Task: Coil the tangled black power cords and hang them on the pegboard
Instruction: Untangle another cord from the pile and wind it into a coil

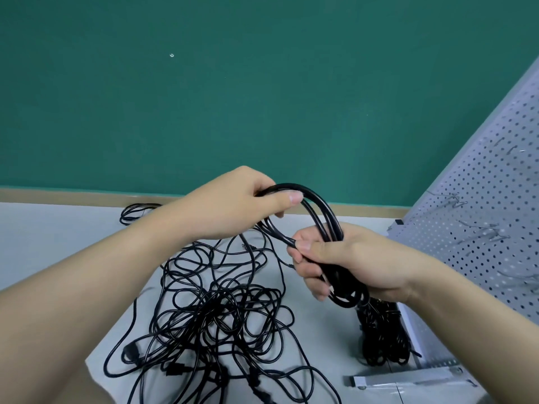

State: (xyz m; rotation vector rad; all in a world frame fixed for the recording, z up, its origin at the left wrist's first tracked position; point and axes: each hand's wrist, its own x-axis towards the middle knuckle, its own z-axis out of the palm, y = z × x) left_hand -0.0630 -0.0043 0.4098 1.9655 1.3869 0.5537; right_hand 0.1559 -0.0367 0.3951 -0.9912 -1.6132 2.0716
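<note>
A coil of black power cord (322,220) is held above the table between both hands. My left hand (233,205) grips the top of the coil's loops, thumb pressed along them. My right hand (350,260) holds the lower part of the coil, fingers curled round the bundled strands, thumb pinching a strand. Below lies a big tangle of black cords (221,313) on the white table (58,237). A grey pegboard (481,205) with metal hooks (493,231) stands at the right.
A bundle of coiled black cords (382,333) hangs low against the pegboard's base. Another small coil (134,212) lies at the table's far left edge. A grey metal foot (408,379) of the pegboard rests on the table. Behind is a green wall.
</note>
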